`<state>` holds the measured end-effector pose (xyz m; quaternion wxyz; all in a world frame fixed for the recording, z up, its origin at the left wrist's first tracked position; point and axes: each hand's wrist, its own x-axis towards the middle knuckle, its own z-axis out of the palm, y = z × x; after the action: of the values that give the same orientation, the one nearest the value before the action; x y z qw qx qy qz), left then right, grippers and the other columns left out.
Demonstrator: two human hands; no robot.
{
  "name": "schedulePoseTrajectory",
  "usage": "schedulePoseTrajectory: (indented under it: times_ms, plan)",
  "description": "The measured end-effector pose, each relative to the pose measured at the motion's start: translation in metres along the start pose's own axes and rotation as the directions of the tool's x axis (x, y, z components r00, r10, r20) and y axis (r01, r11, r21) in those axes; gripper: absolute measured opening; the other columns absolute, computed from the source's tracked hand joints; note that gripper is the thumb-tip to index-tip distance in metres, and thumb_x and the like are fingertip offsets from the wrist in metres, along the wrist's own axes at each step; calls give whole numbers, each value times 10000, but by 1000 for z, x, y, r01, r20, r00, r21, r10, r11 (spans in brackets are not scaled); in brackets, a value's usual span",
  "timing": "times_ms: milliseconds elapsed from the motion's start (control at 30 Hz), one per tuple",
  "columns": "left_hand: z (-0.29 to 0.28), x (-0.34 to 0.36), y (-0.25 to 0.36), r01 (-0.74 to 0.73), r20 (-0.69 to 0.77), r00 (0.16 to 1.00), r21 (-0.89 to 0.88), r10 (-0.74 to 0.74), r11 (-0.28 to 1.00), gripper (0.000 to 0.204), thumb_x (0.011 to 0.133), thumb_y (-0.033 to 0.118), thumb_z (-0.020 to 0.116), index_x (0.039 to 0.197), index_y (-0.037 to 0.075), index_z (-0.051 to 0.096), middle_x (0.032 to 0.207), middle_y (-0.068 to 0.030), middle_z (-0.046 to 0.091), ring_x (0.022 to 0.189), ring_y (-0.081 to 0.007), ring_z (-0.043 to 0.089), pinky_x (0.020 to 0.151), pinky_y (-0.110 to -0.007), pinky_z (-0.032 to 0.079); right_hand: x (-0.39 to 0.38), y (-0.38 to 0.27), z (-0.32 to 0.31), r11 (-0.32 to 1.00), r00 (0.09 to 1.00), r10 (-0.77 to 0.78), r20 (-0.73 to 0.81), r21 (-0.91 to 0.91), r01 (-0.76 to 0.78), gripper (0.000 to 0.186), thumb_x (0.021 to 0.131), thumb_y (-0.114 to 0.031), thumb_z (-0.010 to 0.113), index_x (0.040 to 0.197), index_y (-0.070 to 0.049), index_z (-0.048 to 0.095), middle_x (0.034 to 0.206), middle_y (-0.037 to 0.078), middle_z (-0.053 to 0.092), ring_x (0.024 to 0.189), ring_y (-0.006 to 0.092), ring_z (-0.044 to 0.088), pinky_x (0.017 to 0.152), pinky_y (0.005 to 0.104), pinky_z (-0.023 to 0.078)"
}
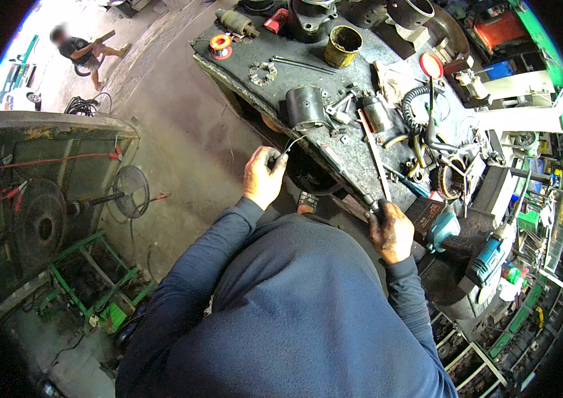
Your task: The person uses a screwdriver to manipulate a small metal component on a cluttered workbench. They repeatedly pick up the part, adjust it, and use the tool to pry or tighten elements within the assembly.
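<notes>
At the bench's near edge, my left hand (263,176) pinches a thin silvery wire (297,140) between thumb and fingers, its free end curving toward the bench. Further right, my right hand (391,230) is closed round a slim rod-shaped tool (368,198) with a dark grip and a metallic collar. Its long thin front part points up and left along the bench edge; its exact kind is hard to make out. Just beyond the wire, a black cylindrical motor housing (305,107) lies on the dark workbench (248,50). Both hands look stained.
A small spool (220,46), a yellowish pot (343,47), a metal strip (375,154) and several motor parts crowd the bench. A teal power tool (488,257) lies at right. Left stands a large panel with a disc (41,225); a person (81,52) sits far off.
</notes>
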<state>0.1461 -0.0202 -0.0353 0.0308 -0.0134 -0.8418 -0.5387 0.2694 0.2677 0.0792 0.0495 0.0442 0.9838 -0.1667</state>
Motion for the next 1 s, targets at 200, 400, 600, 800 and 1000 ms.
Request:
schedulePoseTrajectory:
  times_ms: [200,400,600,800,1000]
  plan:
    - [12,4,-8,63,-38,997,-5,-63,998,188,927,153,755,935,13,631,890,-126,654,782,-294,648,725,-395,525,17,-15,-1,999,998,-38,-50,-19,37,307,864,-159,765,1119,-18,669,952,184,706,876,390,704,765,441,560]
    - [20,6,-22,45,-97,994,18,-43,999,188,941,175,770,943,25,656,856,-99,703,773,-222,674,734,-366,547,26,-20,-5,999,998,-44,-45,-32,43,310,861,-181,761,1114,-29,668,952,180,709,866,386,707,755,444,565]
    - [16,6,-27,130,-58,989,-49,-133,990,200,919,152,769,912,3,635,874,-132,663,760,-284,649,713,-391,525,33,-25,-9,996,996,-73,-41,-54,71,314,849,-212,768,1089,-42,658,927,175,696,837,372,706,727,439,564]
    - [16,7,-29,125,-56,990,-29,-127,992,196,921,146,765,917,0,635,878,-131,665,773,-282,655,721,-395,528,36,-25,-8,992,992,-114,-48,-50,112,305,856,-223,763,1080,-48,653,913,173,686,826,375,701,720,444,558]
    - [15,7,-27,134,-60,989,-31,-135,991,200,922,154,764,922,1,635,875,-130,667,783,-287,659,726,-395,529,44,-34,-15,987,994,-108,5,-117,108,280,854,-221,758,1056,-59,652,901,159,681,803,374,694,700,460,554]
